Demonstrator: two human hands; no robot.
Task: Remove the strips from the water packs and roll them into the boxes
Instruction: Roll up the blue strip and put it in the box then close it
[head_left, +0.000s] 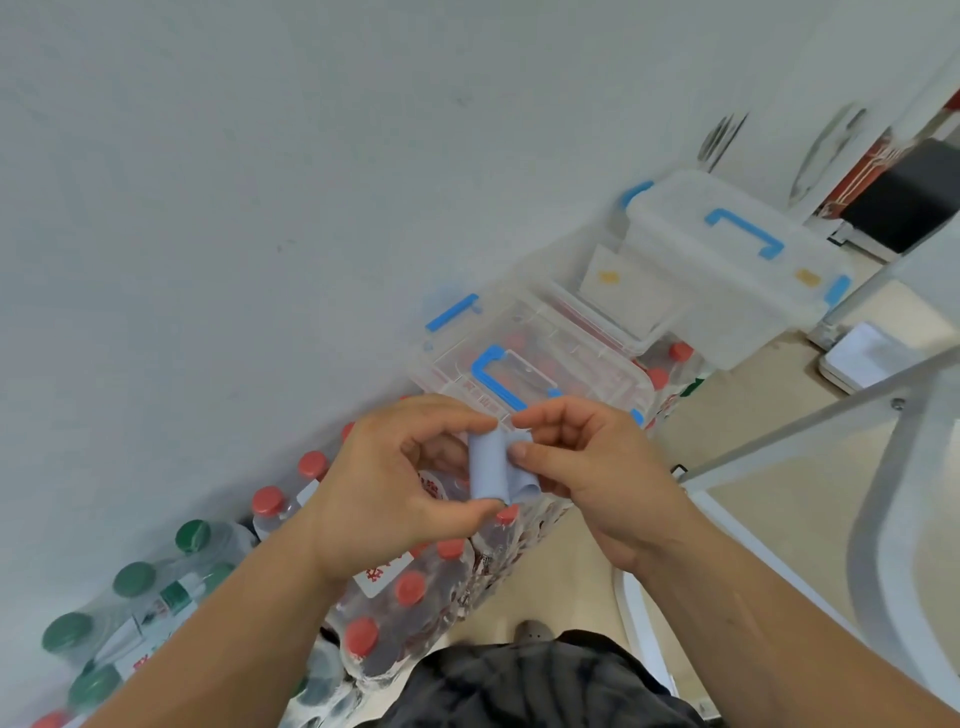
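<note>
A pale blue strip (488, 470), partly rolled into a short tube, is held up in front of me. My left hand (395, 483) pinches the roll between thumb and fingers. My right hand (582, 467) pinches the loose end of the strip at the roll's right side. Below my hands lie shrink-wrapped water packs with red caps (410, 590). Behind the hands stands a clear plastic box with a blue handle (566, 358), its lid on. A second, cloudier box with blue handles (727, 260) stands further back, stacked higher.
Packs of green-capped bottles (135, 582) lie at the lower left against the white wall (260, 208). White table legs and a frame (810, 431) cross the right side. A scale-like white slab (867, 358) sits on the beige floor. My shoe (532, 631) shows below.
</note>
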